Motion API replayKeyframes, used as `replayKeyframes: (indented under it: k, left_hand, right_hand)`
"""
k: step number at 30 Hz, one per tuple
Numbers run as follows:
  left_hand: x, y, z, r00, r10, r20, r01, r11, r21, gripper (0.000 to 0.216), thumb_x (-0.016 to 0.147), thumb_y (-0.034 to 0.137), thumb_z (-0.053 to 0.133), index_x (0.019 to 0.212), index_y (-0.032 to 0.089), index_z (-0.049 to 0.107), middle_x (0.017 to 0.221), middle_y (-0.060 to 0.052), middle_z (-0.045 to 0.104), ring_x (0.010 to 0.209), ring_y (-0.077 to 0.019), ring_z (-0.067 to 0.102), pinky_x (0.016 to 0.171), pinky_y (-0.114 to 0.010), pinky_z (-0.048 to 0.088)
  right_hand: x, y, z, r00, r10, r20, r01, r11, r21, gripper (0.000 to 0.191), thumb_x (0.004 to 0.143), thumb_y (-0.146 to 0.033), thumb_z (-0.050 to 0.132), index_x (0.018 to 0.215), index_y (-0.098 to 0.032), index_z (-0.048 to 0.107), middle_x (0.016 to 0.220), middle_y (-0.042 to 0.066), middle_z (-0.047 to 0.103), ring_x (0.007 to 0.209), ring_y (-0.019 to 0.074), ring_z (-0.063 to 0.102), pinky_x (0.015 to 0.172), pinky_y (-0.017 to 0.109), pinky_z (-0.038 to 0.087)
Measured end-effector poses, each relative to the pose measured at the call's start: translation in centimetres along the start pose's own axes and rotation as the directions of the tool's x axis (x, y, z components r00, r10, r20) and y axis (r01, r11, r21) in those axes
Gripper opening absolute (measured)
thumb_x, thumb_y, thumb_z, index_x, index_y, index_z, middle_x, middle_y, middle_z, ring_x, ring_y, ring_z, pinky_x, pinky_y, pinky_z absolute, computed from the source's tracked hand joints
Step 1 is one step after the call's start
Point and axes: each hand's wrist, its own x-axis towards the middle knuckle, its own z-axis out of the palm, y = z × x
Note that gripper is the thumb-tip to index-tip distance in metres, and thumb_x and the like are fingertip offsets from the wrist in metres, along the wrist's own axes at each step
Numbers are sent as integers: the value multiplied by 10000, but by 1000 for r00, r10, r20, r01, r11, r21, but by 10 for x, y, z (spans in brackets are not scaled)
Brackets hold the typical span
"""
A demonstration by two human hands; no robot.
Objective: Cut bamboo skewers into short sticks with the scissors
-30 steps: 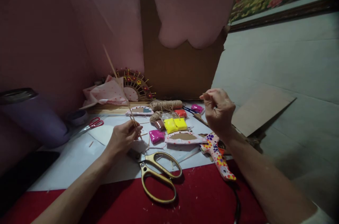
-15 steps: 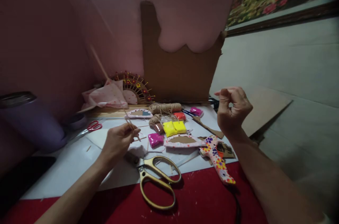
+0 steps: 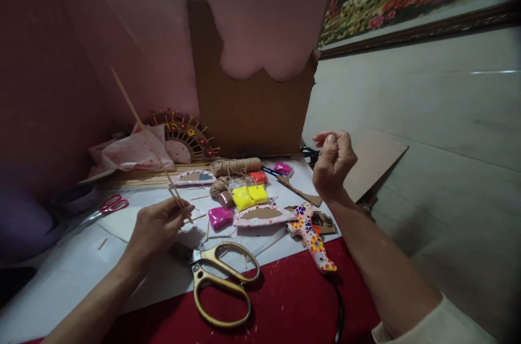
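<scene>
My left hand (image 3: 152, 230) pinches a long thin bamboo skewer (image 3: 140, 121) that slants up to the left, with a shorter stick beside it. Raised over the right of the table, my right hand (image 3: 334, 164) has its fingers curled together; anything between them is too small or hidden to see. Below my left hand lie big scissors with gold handles (image 3: 220, 284). Nearer the right arm is a flower-patterned glue gun (image 3: 313, 238) with a black cord. An oval cardboard piece edged in spotted cloth (image 3: 264, 215) touches it.
Yellow clay packs (image 3: 249, 196), a magenta pack (image 3: 220, 218) and a twine roll (image 3: 236, 166) lie mid-table. Red-handled scissors (image 3: 114, 203) are at left. Behind stand a decorated half-round fan (image 3: 185, 129) and a tall cardboard sheet (image 3: 252, 110). Cut sticks are scattered about.
The camera view has turned to the right, so everything appears further left. The skewer in my left hand shows more sharply now. My right hand stays raised and curled.
</scene>
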Motion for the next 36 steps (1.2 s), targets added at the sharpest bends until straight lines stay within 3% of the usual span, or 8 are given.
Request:
replayKeyframes:
  k: [5, 13, 22, 25, 28, 31, 34, 36]
  left_hand:
    - [2, 0, -1, 996, -28, 86, 22, 997, 77, 286, 723, 428, 542, 685, 169, 657, 581, -28, 654, 545, -168, 566, 533, -255, 391]
    - [1, -1, -1, 1000, -9, -4, 9, 1000, -8, 284, 712, 441, 557, 725, 177, 660, 636, -19, 670, 597, -166, 586, 568, -239, 418]
    - [1, 2, -1, 994, -13, 105, -2, 989, 146, 252, 722, 395, 525, 652, 187, 649, 519, -1, 616, 533, -163, 544, 501, -240, 356]
    - [0, 2, -2, 994, -4, 110, -12, 989, 145, 257, 727, 382, 509, 622, 186, 638, 520, -8, 619, 525, -164, 544, 513, -247, 362]
    - [0, 3, -2, 994, 0, 111, -16, 989, 145, 246, 713, 373, 512, 635, 190, 657, 552, -19, 641, 531, -171, 554, 527, -254, 370]
    - [-1, 5, -3, 995, 8, 101, -24, 988, 152, 240, 697, 376, 520, 647, 196, 670, 555, -22, 645, 533, -176, 553, 525, -255, 367]
    - [-1, 7, -3, 995, 11, 101, -26, 989, 146, 248, 700, 393, 519, 652, 199, 667, 555, -19, 644, 542, -180, 558, 531, -257, 364]
    - [-1, 7, -3, 994, -6, 113, -11, 989, 150, 263, 713, 403, 509, 661, 196, 664, 581, -27, 655, 562, -188, 570, 544, -265, 365]
  right_hand:
    - [0, 1, 0, 999, -41, 18, 42, 997, -60, 260, 918, -231, 337, 743, -180, 522, 697, 12, 555, 639, 132, 540, 622, 263, 421]
    - [2, -2, -2, 996, -83, 37, 85, 993, -78, 243, 882, -211, 372, 677, -193, 500, 680, 10, 557, 654, 138, 523, 641, 268, 403]
    - [0, -16, -13, 980, 25, 197, -11, 997, -71, 248, 891, -296, 445, 687, -182, 525, 629, -11, 549, 573, 115, 508, 566, 233, 395]
    - [-9, -35, -46, 856, 137, 498, -57, 983, -172, 150, 876, -321, 482, 907, -187, 543, 727, 7, 619, 625, 138, 573, 574, 239, 413]
    - [-27, -50, -84, 637, 223, 737, 149, 903, -403, 284, 838, -455, 512, 944, -193, 539, 667, 17, 636, 566, 184, 598, 501, 261, 380]
    - [-52, -54, -110, 445, 291, 847, 276, 855, -439, 405, 775, -487, 576, 1018, -168, 521, 824, 89, 677, 698, 254, 651, 560, 310, 456]
    - [-77, -50, -118, 403, 272, 874, 360, 831, -424, 581, 783, -434, 572, 1250, -129, 407, 1092, 172, 630, 934, 311, 627, 697, 371, 507]
    - [-92, -46, -117, 397, 283, 873, 381, 814, -438, 544, 848, -342, 483, 1318, -111, 339, 1112, 181, 620, 924, 291, 634, 689, 370, 523]
